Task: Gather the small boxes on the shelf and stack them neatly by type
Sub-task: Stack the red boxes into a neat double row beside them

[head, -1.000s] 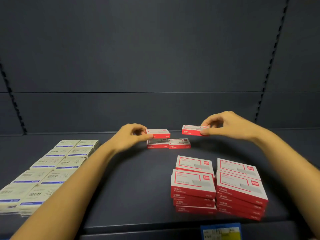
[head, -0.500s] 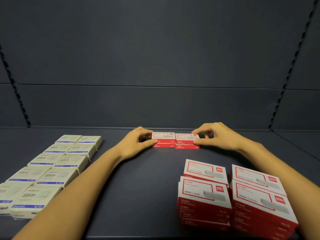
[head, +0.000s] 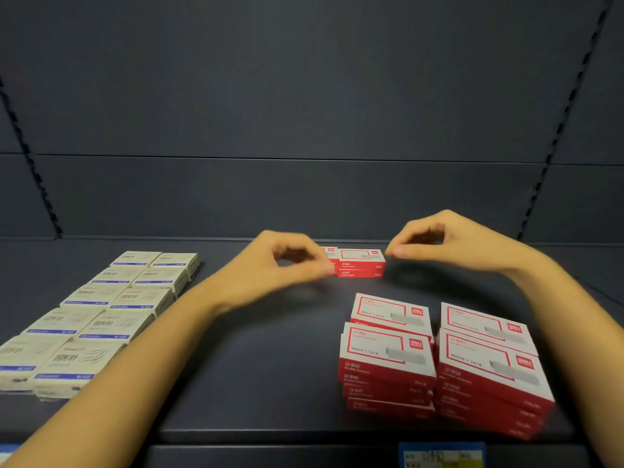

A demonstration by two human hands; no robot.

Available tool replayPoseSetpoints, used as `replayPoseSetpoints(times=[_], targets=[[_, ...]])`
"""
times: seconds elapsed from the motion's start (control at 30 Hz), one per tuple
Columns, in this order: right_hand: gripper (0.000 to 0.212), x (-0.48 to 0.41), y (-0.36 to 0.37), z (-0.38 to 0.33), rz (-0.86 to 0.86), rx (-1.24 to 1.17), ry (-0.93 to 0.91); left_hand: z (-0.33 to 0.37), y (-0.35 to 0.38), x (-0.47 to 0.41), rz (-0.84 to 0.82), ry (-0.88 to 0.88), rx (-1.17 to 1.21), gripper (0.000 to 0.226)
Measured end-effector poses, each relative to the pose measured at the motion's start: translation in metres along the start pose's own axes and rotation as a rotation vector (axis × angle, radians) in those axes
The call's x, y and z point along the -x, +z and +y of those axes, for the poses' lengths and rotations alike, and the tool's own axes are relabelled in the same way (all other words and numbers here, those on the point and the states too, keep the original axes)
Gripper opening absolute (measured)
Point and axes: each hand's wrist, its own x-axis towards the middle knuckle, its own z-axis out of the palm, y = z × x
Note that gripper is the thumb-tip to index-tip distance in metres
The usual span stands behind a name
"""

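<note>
The shelf point(head: 270, 366) and back panel point(head: 304, 96) are uniform dark grey. The staple boxes in the rear pair of stacks point(head: 361, 263) and the near stacks point(head: 439, 359) have red sides and white tops bearing a red rectangular outline and a red logo block. The paper clip boxes point(head: 101, 305) are cream with a blue stripe along the front edge and grey print.

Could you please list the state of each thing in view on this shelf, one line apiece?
Left hand: empty, fingers curled, in front of the small red stacks.
Right hand: empty, just clear of the small red stacks.
Small red stacks: at the back, side by side, two boxes high.
Large red stacks: front right, several boxes high, slightly uneven.
Cream boxes: left, two neat rows.
</note>
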Motion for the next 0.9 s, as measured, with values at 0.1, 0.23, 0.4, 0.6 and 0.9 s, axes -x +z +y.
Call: replayPoseSetpoints(times=[0.1, 0.23, 0.4, 0.6, 0.9], targets=[[0.023, 0.021, 0.002, -0.026, -0.151, 0.039, -0.045, 0.018, 0.01, 0.012, -0.245, 0.036, 0.031, 0.022], [0.026, 0.038, 0.003, -0.049, -0.259, 0.127, -0.019, 0.026, 0.012, 0.017, -0.344, 0.022, 0.021, 0.033], [0.038, 0.045, 0.002, -0.062, -0.293, 0.226, 0.03, 0.03, 0.016, 0.02, -0.363, 0.065, 0.003, 0.03], [0.036, 0.046, 0.0, -0.068, -0.295, 0.334, 0.089, 0.026, 0.018, 0.019, -0.322, 0.083, -0.024, 0.024], [0.032, 0.04, -0.002, -0.068, -0.329, 0.438, 0.145, 0.008, -0.025, 0.014, 0.001, 0.083, 0.002, 0.023]])
